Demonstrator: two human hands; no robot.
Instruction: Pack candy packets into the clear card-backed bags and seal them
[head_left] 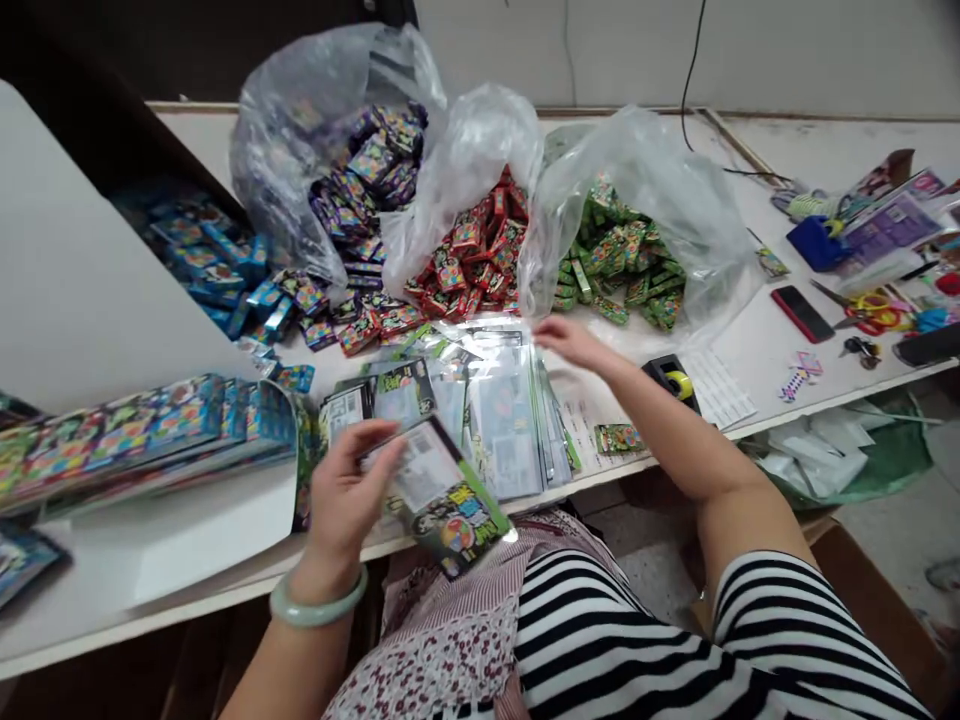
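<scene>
My left hand (356,492) pinches a printed card (450,500) by its upper left corner, tilted over the table's front edge. The card has a white label panel, a green stripe and colourful lettering on black. My right hand (574,340) reaches to the top right of a stack of clear plastic sleeves (506,420); its fingers are close together at the sleeves' upper edge, and whether they grip one is too small to tell. More printed cards (405,390) lie left of the sleeves, partly under them.
Plastic bags of purple (375,165), red (480,240) and green packets (630,250) stand behind. Blue packets (202,250) lie left, near a long white box (195,545). At right are a tape dispenser (671,385), a phone (802,313) and scissors (870,310).
</scene>
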